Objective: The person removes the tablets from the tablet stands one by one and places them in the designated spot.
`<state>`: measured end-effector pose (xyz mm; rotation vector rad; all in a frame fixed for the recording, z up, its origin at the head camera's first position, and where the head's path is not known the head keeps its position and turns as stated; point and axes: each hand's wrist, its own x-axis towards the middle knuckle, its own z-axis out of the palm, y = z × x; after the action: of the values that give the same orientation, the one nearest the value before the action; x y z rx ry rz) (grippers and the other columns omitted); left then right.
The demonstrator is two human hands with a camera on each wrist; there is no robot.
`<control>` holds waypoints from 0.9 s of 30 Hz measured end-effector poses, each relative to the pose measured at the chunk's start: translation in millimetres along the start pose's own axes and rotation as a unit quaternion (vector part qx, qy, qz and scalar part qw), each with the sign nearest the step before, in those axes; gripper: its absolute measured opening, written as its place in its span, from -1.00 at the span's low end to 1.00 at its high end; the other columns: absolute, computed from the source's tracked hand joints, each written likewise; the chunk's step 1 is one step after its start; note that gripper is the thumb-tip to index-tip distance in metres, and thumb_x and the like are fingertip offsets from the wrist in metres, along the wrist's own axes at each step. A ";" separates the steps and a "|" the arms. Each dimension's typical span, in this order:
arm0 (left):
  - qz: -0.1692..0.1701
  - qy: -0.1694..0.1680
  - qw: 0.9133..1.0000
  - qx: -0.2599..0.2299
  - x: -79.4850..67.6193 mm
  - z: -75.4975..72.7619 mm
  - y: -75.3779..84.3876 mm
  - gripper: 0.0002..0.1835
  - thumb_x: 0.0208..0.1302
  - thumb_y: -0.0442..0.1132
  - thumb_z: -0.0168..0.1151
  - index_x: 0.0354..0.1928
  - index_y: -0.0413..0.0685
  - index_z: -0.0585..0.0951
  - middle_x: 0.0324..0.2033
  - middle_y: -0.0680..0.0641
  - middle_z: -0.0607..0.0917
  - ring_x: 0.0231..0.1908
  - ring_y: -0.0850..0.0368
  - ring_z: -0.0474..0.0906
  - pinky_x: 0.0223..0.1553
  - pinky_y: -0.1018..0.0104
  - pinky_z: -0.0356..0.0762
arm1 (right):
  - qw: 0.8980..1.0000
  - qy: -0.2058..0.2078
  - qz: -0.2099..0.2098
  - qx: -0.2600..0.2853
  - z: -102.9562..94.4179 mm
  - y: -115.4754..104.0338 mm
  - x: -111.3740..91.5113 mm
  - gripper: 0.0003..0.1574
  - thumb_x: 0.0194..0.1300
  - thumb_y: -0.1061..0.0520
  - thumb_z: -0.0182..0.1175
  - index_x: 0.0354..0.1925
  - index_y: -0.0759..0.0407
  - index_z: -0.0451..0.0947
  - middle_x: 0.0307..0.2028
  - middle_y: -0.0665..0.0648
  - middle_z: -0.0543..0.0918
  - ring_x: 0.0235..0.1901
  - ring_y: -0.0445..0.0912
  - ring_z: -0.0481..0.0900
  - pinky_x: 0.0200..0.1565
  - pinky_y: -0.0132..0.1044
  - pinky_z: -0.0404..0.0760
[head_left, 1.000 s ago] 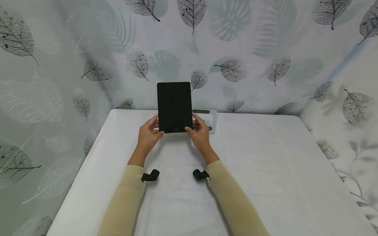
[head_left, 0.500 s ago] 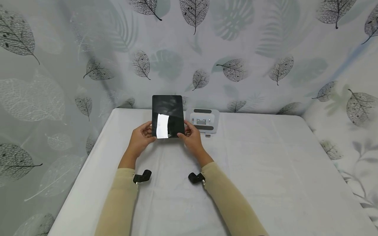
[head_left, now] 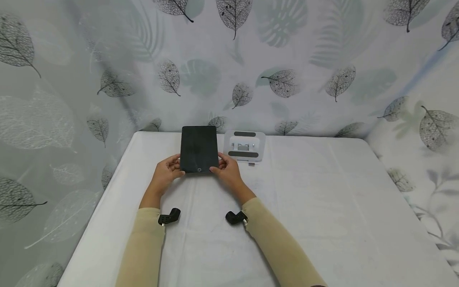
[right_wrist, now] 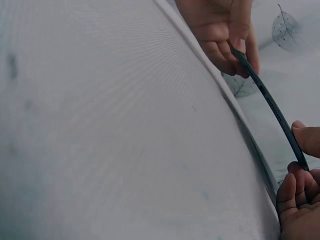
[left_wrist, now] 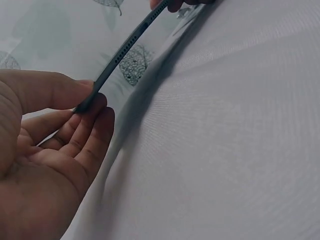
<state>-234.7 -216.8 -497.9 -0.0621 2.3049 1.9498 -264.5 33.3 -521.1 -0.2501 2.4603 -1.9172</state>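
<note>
A black tablet [head_left: 199,149] with a round home button is held tilted above the far part of the table, screen toward the head camera. My left hand [head_left: 166,172] pinches its lower left corner, thumb in front and fingers behind. The lower right corner is gripped the same way by my right hand [head_left: 227,171]. In the left wrist view the tablet's thin edge [left_wrist: 127,46] with speaker holes runs from the left thumb up to the other hand. The right wrist view shows that edge [right_wrist: 272,105] between both hands; the tablet's back is hidden.
Just right of the tablet, a white-grey stand [head_left: 245,145] with dark grey pads and a metal middle part lies on the white-covered table [head_left: 315,199]. A leaf-patterned curtain [head_left: 305,52] hangs behind and along both sides.
Both hands have lowered the tablet and brought it left and nearer, tilting it further back. The stand, partly covered before, is now in full view. A bright reflection crossed the screen midway.
</note>
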 end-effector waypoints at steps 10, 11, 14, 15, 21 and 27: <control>-0.018 0.026 0.999 0.021 0.6 -2.3 -6.5 -0.24 0.22 -0.52 0.30 0.49 -0.16 0.37 0.22 -0.24 0.47 0.01 0.28 0.51 -0.10 0.66 0.57 | 0.997 -0.045 0.039 -0.048 -2.4 -7.0 -1.8 -0.17 0.25 0.16 0.45 0.42 0.30 0.40 -0.14 0.17 0.59 -0.27 -0.19 0.46 -0.18 -0.39 0.52; -0.017 0.028 0.999 0.021 1.2 -2.2 -7.5 -0.24 0.22 -0.52 0.31 0.49 -0.17 0.36 0.22 -0.26 0.48 0.01 0.29 0.52 -0.10 0.66 0.58 | 0.997 -0.048 0.042 -0.052 -2.9 -7.5 -1.8 -0.17 0.26 0.15 0.45 0.42 0.29 0.40 -0.15 0.16 0.59 -0.26 -0.19 0.45 -0.17 -0.38 0.51; -0.015 0.037 0.999 0.033 4.1 -3.0 -9.8 -0.24 0.22 -0.51 0.32 0.49 -0.15 0.36 0.25 -0.29 0.55 0.04 0.23 0.57 -0.10 0.64 0.59 | 0.994 -0.062 0.052 -0.066 -4.4 -8.2 -1.0 -0.17 0.28 0.12 0.43 0.43 0.27 0.39 -0.14 0.14 0.59 -0.25 -0.19 0.43 -0.14 -0.36 0.49; -0.015 0.039 0.998 0.042 5.1 -3.6 -10.5 -0.24 0.22 -0.50 0.32 0.49 -0.13 0.37 0.25 -0.29 0.57 0.07 0.19 0.59 -0.10 0.63 0.60 | 0.994 -0.066 0.055 -0.073 -4.9 -8.2 -0.8 -0.16 0.28 0.11 0.44 0.44 0.26 0.39 -0.13 0.13 0.59 -0.25 -0.19 0.43 -0.13 -0.36 0.50; -0.017 0.047 0.990 0.134 6.1 -5.5 -9.5 -0.23 0.19 -0.39 0.42 0.47 0.03 0.43 0.24 -0.22 0.65 0.19 -0.06 0.60 0.02 0.40 0.64 | 0.989 -0.087 0.067 -0.096 -7.6 -10.4 0.2 -0.05 0.17 0.13 0.52 0.45 0.22 0.37 -0.13 0.12 0.63 -0.24 -0.17 0.48 -0.10 -0.30 0.53; 0.001 0.066 0.986 0.150 2.8 -5.3 -8.7 -0.21 0.14 -0.41 0.48 0.45 0.03 0.46 0.19 -0.22 0.68 0.09 -0.08 0.65 -0.04 0.48 0.62 | 0.983 -0.097 0.054 -0.147 -5.6 -8.5 3.0 0.00 0.14 0.06 0.55 0.46 0.21 0.36 -0.14 0.10 0.62 -0.21 -0.13 0.52 -0.09 -0.28 0.55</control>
<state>-236.9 -223.4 -505.9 -0.1645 2.6578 1.6226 -267.1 36.3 -511.2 -0.2844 2.5567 -1.4123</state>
